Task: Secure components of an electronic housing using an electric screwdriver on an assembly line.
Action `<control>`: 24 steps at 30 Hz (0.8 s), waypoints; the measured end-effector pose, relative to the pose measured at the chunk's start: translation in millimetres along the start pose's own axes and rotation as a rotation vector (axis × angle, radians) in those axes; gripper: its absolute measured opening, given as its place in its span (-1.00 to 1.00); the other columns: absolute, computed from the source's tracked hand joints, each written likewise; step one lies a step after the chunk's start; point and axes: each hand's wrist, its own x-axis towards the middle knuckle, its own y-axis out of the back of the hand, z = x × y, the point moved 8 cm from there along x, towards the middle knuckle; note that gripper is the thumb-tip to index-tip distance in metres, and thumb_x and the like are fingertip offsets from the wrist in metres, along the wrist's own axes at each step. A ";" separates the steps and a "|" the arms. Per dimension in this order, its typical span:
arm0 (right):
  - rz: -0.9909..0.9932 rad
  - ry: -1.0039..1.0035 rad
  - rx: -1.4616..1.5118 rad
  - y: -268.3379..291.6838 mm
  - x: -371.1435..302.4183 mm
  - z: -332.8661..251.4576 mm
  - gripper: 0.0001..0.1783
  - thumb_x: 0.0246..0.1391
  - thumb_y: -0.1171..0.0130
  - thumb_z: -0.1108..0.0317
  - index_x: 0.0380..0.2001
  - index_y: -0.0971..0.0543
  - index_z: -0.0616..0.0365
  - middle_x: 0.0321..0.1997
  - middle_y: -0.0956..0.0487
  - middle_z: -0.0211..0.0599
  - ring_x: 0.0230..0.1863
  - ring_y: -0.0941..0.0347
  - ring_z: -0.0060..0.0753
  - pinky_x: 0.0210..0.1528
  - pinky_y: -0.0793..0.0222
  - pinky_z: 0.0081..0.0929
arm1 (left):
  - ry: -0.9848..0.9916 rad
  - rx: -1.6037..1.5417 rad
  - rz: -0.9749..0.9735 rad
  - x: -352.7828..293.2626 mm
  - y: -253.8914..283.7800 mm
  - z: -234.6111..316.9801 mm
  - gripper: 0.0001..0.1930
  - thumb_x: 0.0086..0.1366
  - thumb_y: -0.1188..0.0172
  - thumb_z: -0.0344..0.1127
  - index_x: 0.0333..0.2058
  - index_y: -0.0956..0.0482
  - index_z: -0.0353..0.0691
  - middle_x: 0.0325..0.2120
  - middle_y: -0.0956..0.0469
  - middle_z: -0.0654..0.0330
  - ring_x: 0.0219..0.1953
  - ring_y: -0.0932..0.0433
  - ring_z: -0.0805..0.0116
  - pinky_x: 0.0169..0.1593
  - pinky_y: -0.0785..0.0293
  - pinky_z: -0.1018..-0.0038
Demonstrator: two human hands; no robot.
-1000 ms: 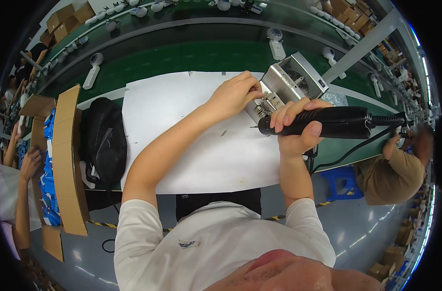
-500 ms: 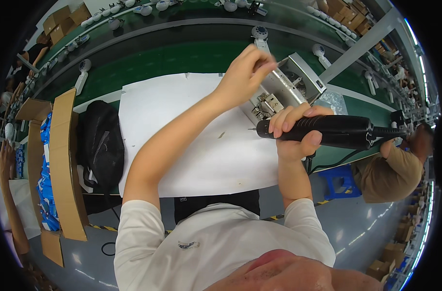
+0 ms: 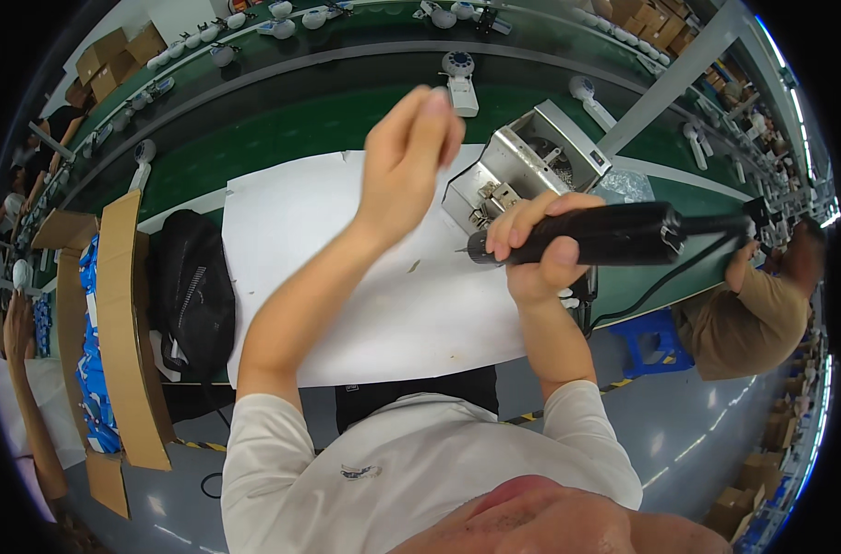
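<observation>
My right hand (image 3: 542,242) grips a black electric screwdriver (image 3: 605,234), held level with its thin bit pointing left over the white sheet. A cable runs from its right end. My left hand (image 3: 404,162) is raised over the sheet's far edge, fingers curled and pressed together; whatever may be between them is hidden. Just right of it sits a silver metal machine (image 3: 522,152) with an open hopper and a small mechanism at its front, like a screw feeder. My right fingers partly cover its near corner. Beyond my left hand, a white handheld device (image 3: 459,83) with a round head lies on the green belt.
White sheet (image 3: 347,314) covers the bench before me. At left are a black bag (image 3: 192,286) and an open carton (image 3: 125,323) of blue packets. A clear plastic bag (image 3: 626,187) lies right of the machine. Another person (image 3: 744,319) is at right, near a blue stool (image 3: 651,342).
My left hand has moved left, away from the machine, its fingers still closed. My right hand and the screwdriver have shifted slightly left. The white device on the belt has also moved left.
</observation>
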 end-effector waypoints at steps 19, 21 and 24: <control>-0.122 -0.231 -0.243 -11.9 -33.2 78.6 -0.71 0.08 -0.11 0.32 -0.22 -0.26 0.14 -0.62 -0.42 -0.26 -0.73 -0.29 -0.46 -0.67 -0.28 -0.60 | -0.265 -0.002 -0.795 -112.7 -68.2 105.8 -0.89 0.14 -0.10 -0.45 -0.51 -0.35 -0.16 -0.42 -0.28 0.21 -0.52 -0.20 0.36 -0.44 -0.18 0.53; -0.149 -0.203 -0.273 -16.3 -32.8 78.9 -0.71 0.07 -0.11 0.33 -0.22 -0.26 0.14 -0.62 -0.42 -0.26 -0.73 -0.30 -0.47 -0.67 -0.28 -0.61 | -0.273 0.084 -0.842 -112.4 -60.9 113.8 -0.88 0.13 -0.11 -0.44 -0.52 -0.35 -0.16 -0.41 -0.29 0.21 -0.51 -0.19 0.37 -0.44 -0.17 0.54; -0.175 -0.188 -0.272 -14.6 -33.2 76.9 -0.71 0.06 -0.12 0.35 -0.23 -0.26 0.15 -0.62 -0.41 -0.27 -0.72 -0.30 -0.48 -0.67 -0.28 -0.62 | -0.251 0.201 -0.862 -117.2 -63.1 110.7 -0.87 0.13 -0.12 -0.44 -0.52 -0.34 -0.16 -0.41 -0.30 0.22 -0.51 -0.19 0.39 -0.45 -0.17 0.56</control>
